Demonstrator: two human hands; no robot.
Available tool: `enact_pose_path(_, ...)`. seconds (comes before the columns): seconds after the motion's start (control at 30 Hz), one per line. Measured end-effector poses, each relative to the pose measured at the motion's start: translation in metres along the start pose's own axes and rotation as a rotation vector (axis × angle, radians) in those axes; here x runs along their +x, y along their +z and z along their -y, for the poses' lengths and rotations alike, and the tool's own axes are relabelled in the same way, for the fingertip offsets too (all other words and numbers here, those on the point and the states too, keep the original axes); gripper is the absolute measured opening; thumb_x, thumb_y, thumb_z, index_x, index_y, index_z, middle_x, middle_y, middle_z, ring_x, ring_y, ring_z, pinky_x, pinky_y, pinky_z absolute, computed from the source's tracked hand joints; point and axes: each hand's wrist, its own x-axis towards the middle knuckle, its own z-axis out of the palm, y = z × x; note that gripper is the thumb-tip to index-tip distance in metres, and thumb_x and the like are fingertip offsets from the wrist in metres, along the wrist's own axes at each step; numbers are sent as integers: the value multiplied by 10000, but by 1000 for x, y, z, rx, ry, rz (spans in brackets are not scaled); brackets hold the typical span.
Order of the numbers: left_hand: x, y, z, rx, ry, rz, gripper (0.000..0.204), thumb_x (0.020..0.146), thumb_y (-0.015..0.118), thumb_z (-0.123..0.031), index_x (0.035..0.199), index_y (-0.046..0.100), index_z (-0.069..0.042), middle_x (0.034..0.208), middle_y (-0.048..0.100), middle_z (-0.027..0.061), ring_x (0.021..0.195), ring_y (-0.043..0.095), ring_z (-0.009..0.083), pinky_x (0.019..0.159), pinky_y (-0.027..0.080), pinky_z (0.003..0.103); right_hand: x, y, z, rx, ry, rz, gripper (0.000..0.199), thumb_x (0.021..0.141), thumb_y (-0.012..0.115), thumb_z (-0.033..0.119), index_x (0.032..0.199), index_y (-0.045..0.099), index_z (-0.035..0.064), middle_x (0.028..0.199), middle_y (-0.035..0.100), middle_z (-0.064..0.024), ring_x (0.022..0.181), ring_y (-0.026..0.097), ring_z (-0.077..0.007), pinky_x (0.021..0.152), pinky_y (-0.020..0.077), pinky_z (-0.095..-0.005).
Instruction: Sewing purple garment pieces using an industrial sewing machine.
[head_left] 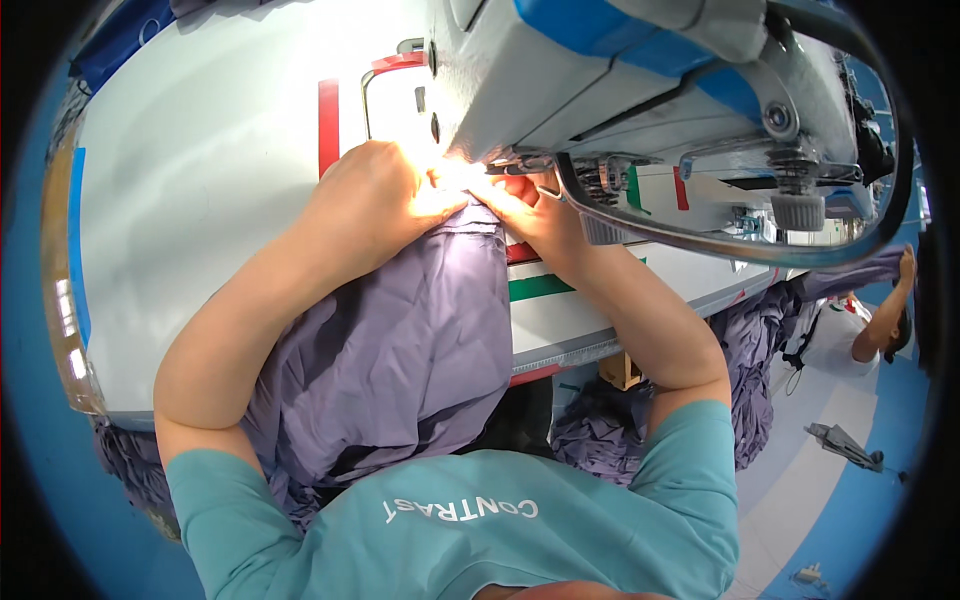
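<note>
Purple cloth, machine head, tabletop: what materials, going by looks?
Purple cloth: thin woven fabric, matte; it drapes in soft creases, fibre unclear. Machine head: likely painted metal, glossy pale grey, with bare shiny metal parts at the needle end. Tabletop: smooth white laminate or coated board, judging by its sheen. Left hand and right hand pinch the cloth.

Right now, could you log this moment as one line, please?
left hand on purple fabric | right hand at sewing machine

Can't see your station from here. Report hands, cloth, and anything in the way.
Left hand and right hand both pinching purple cloth at the needle, under the sewing machine. Cloth trails off the table into the lap. Glare hides the fingertips.
</note>
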Motion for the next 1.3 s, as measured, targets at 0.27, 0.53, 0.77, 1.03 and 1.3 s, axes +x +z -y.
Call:
enact_pose_path(0.27, 11, -3, 3, -234, -183, 114, 322, 801, 641, -303, 818, 633, 19, 713, 622, 214, 655, 607, 373, 595, 461, 433, -4, 3, -9, -291, -774, -179, 315, 769, 630, 8, 1082, 666, 12, 1102, 656, -98, 1006, 643, -231, 878, 506, -331)
enact_pose_path(0.53, 19, -5, 8, -200, -105, 27, 234, 821, 601, -244, 878, 607, -17, 697, 630, 180, 659, 616, 355, 596, 464, 424, -2, -10, 2, -409, -802, -241, 355, 753, 643, 9, 1102, 682, 60, 1080, 675, -97, 988, 661, -230, 865, 531, -333)
enact_pose_path(0.77, 27, -2, 17, -205, 4, -13, 179, 823, 586, -193, 832, 604, -15, 688, 630, 166, 642, 611, 341, 597, 459, 421, -7, -8, 6, -114, -398, -134, 381, 794, 616, 21, 1156, 670, 127, 1045, 700, -72, 925, 679, -208, 833, 528, -330)
enact_pose_path(1.03, 21, -8, 11, -188, -29, -45, 191, 813, 600, -195, 834, 607, -6, 691, 615, 195, 642, 599, 354, 602, 453, 430, -3, -12, 4, -495, -663, -223, 381, 772, 658, 27, 1135, 681, 141, 1027, 696, -85, 908, 675, -234, 818, 528, -342)
enact_pose_path(1.3, 23, -8, 15, -239, 4, -54, 166, 803, 602, -168, 834, 596, -5, 697, 611, 198, 650, 595, 364, 611, 454, 426, -2, -25, -30, 120, -181, -232, 278, 828, 679, 71, 1105, 679, 96, 1049, 685, -102, 938, 667, -237, 819, 527, -370)
